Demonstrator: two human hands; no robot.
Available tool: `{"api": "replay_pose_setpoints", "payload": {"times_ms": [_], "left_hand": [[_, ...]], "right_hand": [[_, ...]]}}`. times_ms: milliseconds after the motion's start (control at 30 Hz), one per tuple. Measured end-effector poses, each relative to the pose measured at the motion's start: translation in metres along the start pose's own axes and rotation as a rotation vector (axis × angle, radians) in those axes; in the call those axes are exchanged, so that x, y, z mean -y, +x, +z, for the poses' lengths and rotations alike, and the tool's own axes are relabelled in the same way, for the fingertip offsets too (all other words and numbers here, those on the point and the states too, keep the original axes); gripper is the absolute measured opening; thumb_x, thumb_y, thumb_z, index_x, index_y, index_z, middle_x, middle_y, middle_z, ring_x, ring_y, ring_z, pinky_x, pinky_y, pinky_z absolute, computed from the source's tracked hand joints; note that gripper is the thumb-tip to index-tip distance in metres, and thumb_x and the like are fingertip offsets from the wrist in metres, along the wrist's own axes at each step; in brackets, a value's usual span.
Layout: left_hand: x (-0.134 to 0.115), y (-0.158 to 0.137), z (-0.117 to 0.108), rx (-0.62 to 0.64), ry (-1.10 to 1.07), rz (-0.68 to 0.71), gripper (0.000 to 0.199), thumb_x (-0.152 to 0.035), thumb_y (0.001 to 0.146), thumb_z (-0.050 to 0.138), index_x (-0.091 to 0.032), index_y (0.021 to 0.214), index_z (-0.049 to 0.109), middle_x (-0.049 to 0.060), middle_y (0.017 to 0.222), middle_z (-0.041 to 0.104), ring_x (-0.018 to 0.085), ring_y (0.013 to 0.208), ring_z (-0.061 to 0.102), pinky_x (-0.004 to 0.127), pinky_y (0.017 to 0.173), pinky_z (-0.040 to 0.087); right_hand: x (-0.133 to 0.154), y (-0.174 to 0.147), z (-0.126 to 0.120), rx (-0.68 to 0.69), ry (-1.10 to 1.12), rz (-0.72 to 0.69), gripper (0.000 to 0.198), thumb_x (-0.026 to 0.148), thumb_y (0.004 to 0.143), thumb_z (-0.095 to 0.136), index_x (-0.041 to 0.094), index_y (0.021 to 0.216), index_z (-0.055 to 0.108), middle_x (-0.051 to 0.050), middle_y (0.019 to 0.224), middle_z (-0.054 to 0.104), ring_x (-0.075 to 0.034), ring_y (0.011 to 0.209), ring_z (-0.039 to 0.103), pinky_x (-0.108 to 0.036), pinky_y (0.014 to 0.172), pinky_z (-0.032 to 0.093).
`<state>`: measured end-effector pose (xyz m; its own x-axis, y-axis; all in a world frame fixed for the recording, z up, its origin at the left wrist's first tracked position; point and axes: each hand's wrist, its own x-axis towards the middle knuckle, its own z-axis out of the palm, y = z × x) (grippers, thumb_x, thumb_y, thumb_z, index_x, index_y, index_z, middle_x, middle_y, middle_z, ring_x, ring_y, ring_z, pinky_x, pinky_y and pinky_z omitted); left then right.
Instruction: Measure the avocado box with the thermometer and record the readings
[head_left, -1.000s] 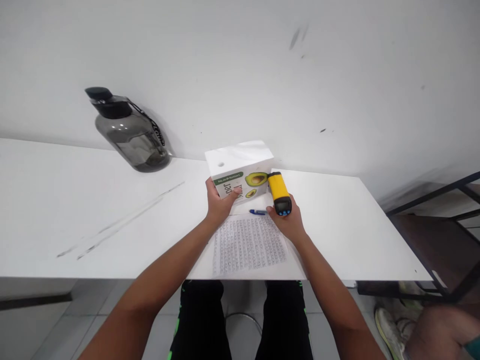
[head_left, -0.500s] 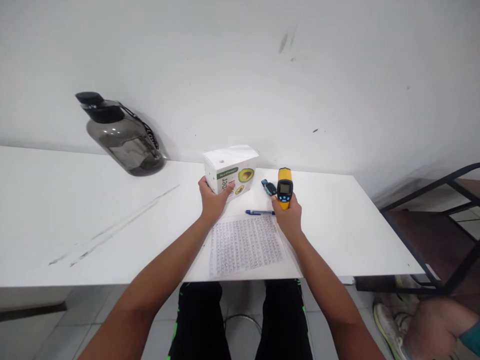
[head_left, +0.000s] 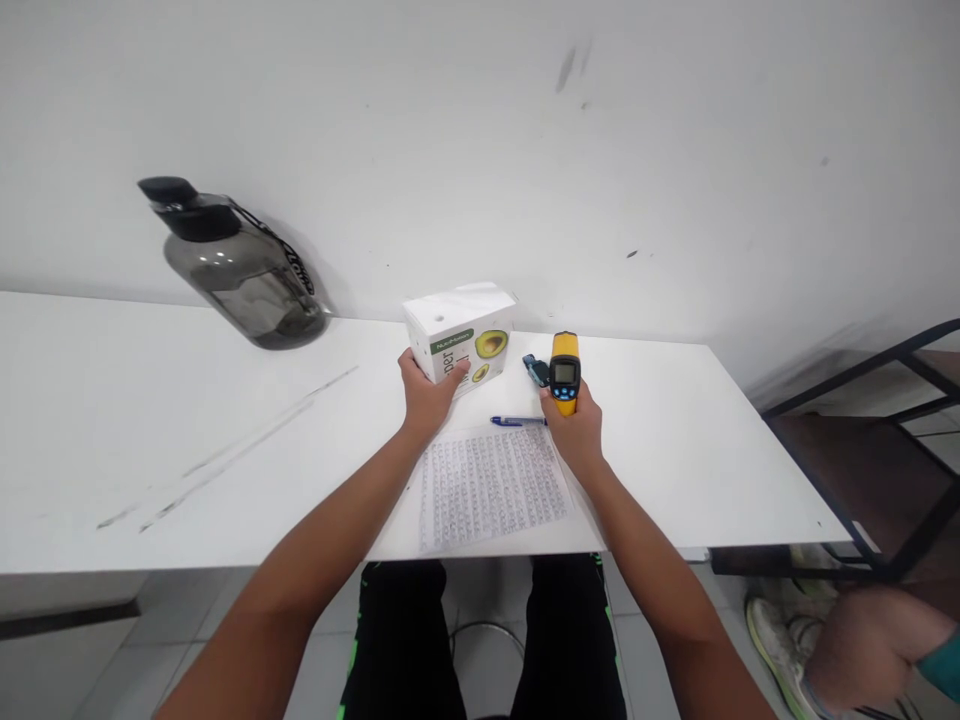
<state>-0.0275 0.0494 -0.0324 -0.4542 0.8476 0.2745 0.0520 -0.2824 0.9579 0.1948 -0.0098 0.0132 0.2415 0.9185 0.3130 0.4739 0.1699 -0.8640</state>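
Fingers (head_left: 448,377) of my left hand (head_left: 424,397) were pressed against the near face of the white cardboard box printed with avocados (head_left: 459,335), thumb on its left edge, so that hand was closed on the box where it stood on the white tabletop (head_left: 150,440) close to the wall. My right hand (head_left: 576,432) was wrapped around the grip of the yellow and black handheld infrared thermometer (head_left: 564,369), fingers clamped on it, and I held it upright with its small screen and blue buttons facing me, just to the right of the box and not touching it. Between the two, behind the thermometer, lay a small dark blue gadget (head_left: 535,370) that I could not make out clearly. A blue pen (head_left: 517,421) lay crosswise on the tabletop just in front of my right knuckles, at the far edge of a printed sheet of paper covered in rows of small figures (head_left: 491,486), which reached to the near edge of the tabletop between my forearms. Well off to the left, against the wall, stood a large smoky grey water jug with a black cap and strap (head_left: 229,270). At the lower right corner another person's hand (head_left: 862,645) showed beside a pale shoe (head_left: 776,640) on the floor.
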Motion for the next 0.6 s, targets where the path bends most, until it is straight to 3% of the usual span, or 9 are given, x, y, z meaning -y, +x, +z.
{"api": "replay_pose_setpoints", "payload": {"times_ms": [600], "left_hand": [[0.0001,-0.0002,0.0002,0.021,-0.024,-0.016,0.070,-0.034,0.061,0.085,-0.025,0.114,0.040,0.008,0.115,0.055,0.024,0.105,0.062,0.047,0.088,0.056]], "right_hand": [[0.0026,0.0005,-0.0016,-0.002,0.002,-0.012,0.041,0.048,0.079,0.061,0.020,0.110,0.064,-0.002,0.078,0.065,-0.018,0.067,0.057,-0.031,0.063,0.048]]}}
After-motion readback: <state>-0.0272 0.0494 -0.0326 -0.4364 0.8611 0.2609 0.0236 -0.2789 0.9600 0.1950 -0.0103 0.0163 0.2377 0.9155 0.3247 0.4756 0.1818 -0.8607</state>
